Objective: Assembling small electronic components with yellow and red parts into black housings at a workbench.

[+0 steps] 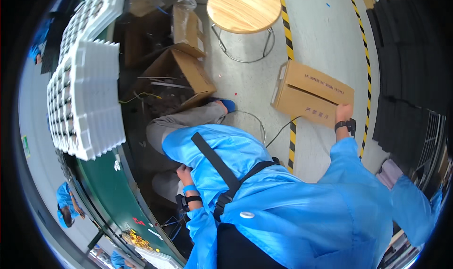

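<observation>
Item 1: right hand (344,112), at the right end of a brown carton, touching its edge. Fingers curled; tips hidden, so cannot tell whether they grip it. Black band with a small device (349,126) on the wrist.

Item 2: brown carton (302,90), flat and rectangular, dark print on top, a dark slot along its length. Location: at floor level, right of centre, between two black-and-yellow floor stripes (291,148), its left part overlapping the nearer one.

Item 3: left hand (185,175), low beside the hem of the blue smock (292,198), near the seated person's leg. Fingers bent and partly hidden; cannot tell whether they hold anything. Light blue band and black strap at the wrist.

Item 4: round wooden stool (243,8), metal legs, beyond the carton to the left.

Item 5: open carton (198,77), lying left of the stool, thin strips inside.

Item 6: white trays (99,96), stacked, at the left above the green bench (101,177).

Item 7: small yellow pieces (137,239), on the bench near its lower end, with red pieces (138,221) just beside.

Item 8: black stack (406,70), far right.
</observation>
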A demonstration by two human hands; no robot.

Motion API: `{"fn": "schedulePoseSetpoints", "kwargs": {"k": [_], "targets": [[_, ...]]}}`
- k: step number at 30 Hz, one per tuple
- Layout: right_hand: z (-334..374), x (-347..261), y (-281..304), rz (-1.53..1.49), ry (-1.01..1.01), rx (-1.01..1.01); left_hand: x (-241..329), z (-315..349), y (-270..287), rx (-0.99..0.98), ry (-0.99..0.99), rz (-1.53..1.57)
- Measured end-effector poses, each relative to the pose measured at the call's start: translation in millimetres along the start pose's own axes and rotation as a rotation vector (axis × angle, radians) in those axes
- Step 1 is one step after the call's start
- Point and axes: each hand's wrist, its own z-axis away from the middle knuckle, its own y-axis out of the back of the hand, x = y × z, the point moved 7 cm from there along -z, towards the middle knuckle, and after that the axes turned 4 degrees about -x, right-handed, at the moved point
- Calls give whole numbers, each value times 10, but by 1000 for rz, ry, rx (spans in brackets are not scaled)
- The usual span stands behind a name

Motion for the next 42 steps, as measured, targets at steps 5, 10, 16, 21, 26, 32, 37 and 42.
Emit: {"fn": "schedulePoseSetpoints", "kwargs": {"k": [5,10,16,21,26,32,37,42], "targets": [[-886,1799,-1098,-86,-254,-209,-273,-224,79,86,48,-325],[-1214,1894,-1480,-474,-83,-479,-567,-183,202,98,8,-334],[-989,1335,-1309,-740,-385,-653,-538,39,309,98,63,-347],[-956,1193,-1334,-727,-6,-623,-498,50,255,104,72,-339],[-697,848,-1585,-611,167,-467,-489,-17,259,96,59,-332],[303,-492,-1616,-558,342,-637,-406,-164,253,54,-4,-326],[992,-1421,-1854,-329,432,-569,-449,100,339,66,8,-310],[1132,-2149,-2139,-58,421,-483,-430,232,243,65,-2,-287]]}}
